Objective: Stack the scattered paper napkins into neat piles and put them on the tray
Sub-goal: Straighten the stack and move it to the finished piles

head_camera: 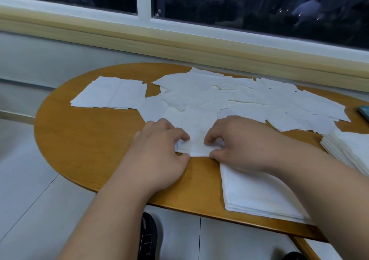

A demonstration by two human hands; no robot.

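Observation:
Several white paper napkins [215, 92] lie scattered and overlapping across the far half of the round wooden table [83, 140]. One napkin [196, 138] lies between my hands near the table's middle. My left hand [161, 150] pinches its left edge with curled fingers and thumb. My right hand [239, 142] pinches its right edge the same way. A neat pile of napkins [257, 196] sits under my right forearm at the table's near edge. A second stacked pile [351, 150] stands at the right edge of the view. I see no tray.
A window sill [179, 44] and wall run close behind the table. A dark teal object [364, 111] peeks in at the far right. Below the table's near edge are a pale tiled floor and my dark shoes [148, 237].

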